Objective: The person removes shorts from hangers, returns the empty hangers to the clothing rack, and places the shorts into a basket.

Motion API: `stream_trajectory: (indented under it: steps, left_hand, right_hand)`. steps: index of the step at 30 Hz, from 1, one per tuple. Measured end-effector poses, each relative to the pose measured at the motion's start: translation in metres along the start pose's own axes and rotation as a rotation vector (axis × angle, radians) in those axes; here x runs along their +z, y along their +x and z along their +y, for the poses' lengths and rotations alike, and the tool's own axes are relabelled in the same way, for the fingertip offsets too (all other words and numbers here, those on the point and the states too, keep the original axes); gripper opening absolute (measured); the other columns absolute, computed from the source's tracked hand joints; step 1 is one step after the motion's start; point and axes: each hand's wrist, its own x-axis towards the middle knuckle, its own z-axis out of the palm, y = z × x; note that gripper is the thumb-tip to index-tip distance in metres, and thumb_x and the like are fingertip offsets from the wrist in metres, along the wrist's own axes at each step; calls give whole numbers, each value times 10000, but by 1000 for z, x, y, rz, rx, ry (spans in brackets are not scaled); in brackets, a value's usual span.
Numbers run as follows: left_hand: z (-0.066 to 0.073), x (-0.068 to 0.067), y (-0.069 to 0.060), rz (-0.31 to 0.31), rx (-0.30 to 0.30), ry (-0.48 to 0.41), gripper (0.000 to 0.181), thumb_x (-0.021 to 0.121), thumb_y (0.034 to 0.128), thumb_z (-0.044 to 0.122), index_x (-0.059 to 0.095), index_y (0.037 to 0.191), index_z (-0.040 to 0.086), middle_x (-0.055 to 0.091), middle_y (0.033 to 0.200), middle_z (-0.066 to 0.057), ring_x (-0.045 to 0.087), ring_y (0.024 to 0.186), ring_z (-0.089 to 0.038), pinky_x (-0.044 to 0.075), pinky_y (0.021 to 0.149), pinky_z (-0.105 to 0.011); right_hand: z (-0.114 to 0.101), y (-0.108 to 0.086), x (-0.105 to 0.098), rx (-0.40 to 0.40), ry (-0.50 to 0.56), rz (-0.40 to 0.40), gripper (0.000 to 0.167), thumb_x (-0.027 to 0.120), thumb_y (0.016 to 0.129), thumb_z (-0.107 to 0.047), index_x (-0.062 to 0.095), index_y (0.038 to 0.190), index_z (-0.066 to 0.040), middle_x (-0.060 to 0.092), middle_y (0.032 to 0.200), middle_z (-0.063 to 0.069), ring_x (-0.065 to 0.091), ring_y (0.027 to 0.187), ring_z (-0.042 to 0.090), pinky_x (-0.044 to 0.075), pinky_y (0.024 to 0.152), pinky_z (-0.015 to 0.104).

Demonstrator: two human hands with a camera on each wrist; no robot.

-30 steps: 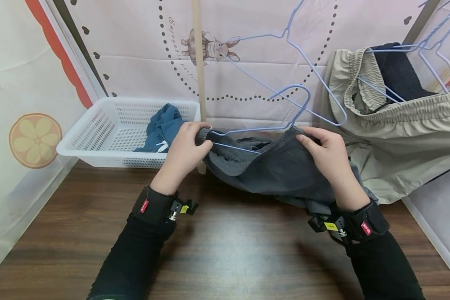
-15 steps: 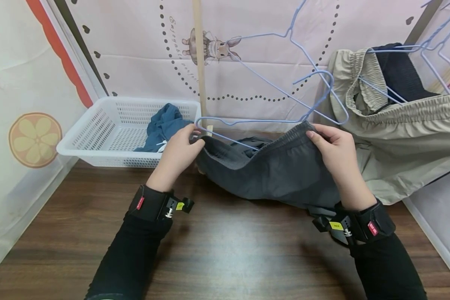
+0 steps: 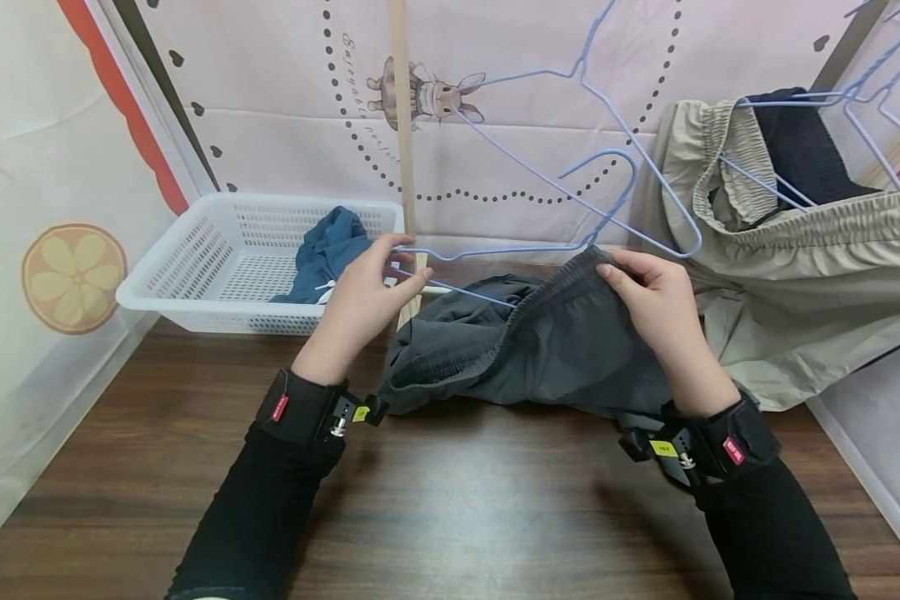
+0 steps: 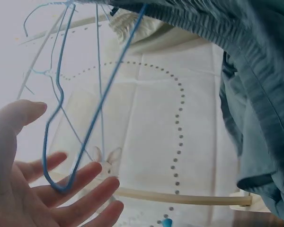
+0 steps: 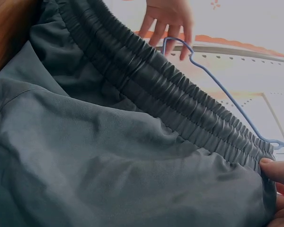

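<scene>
Dark grey elastic-waist trousers sag over the table, their waistband slanting down to the left. My right hand pinches the upper right end of that waistband, close to the neck of a blue wire hanger. Part of the hanger lies inside the waist opening; its left end sticks out bare. That end rests across the extended fingers of my left hand, with the thumb held apart from the wire. In the head view the left hand is near the basket, off the fabric.
A white perforated basket with a blue garment stands at back left. A wooden pole rises beside it. Another blue hanger hangs behind, and beige trousers hang on the right. The wooden table lies below.
The left hand has let go of the waistband, whose left side has dropped toward the table. The hanger's left end has come out of the waist. The right hand keeps its pinch, shifting slightly.
</scene>
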Motion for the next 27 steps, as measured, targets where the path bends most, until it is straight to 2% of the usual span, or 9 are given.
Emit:
stream_trajectory:
  steps: [4, 7, 11, 14, 17, 21, 27]
  left_hand:
    - [5, -3, -1, -19, 54, 79, 437, 584, 964, 434, 582, 1302, 157, 568, 1270, -59, 592, 1048, -231, 468, 861, -452]
    - [7, -6, -2, -46, 80, 147, 355, 556, 986, 420, 637, 1222, 168, 596, 1234, -46, 603, 936, -219, 468, 791, -429]
    - [8, -10, -6, -123, 115, 185, 293, 494, 1017, 409, 643, 1134, 185, 637, 998, -46, 553, 778, -223, 420, 690, -396]
    - [8, -11, -8, -159, 143, 150, 266, 464, 1031, 395, 619, 1056, 180, 595, 889, -44, 520, 750, -226, 395, 676, -385]
    - [7, -11, -9, -136, 155, 93, 261, 460, 1033, 393, 600, 990, 176, 538, 837, -46, 477, 727, -219, 368, 655, -375]
    - [5, -14, -9, -71, 138, 38, 298, 461, 1028, 416, 586, 940, 160, 483, 799, -70, 430, 693, -236, 329, 617, -373]
    - [1, -23, -11, 23, 102, 21, 315, 475, 1024, 409, 641, 998, 142, 638, 1001, -51, 555, 837, -234, 404, 667, -394]
  right_hand:
    - [-2, 1, 2, -14, 11, -30, 270, 661, 948, -190, 712, 1172, -49, 696, 1057, 92, 590, 844, 26, 433, 701, 189]
    - [-3, 3, 2, -22, 0, -51, 274, 656, 951, -185, 706, 1184, -50, 695, 1088, 123, 589, 855, 13, 434, 716, 189]
    - [-2, 4, 1, -36, -25, -76, 285, 648, 955, -181, 693, 1201, -44, 686, 1124, 127, 571, 887, -2, 425, 742, 193]
    - [-1, 5, 0, -45, -34, -91, 290, 646, 957, -177, 686, 1210, -41, 680, 1138, 125, 559, 922, 2, 416, 764, 199]
    - [0, 7, -1, -49, -41, -102, 285, 646, 956, -169, 685, 1210, -45, 679, 1127, 128, 557, 919, 9, 411, 757, 204]
    - [2, 8, -2, -55, -51, -121, 278, 651, 952, -161, 684, 1204, -48, 677, 1105, 125, 555, 902, 21, 406, 747, 211]
    - [5, 9, -6, -44, -66, -139, 275, 653, 950, -154, 676, 1203, -48, 672, 1094, 122, 546, 898, 41, 404, 737, 227]
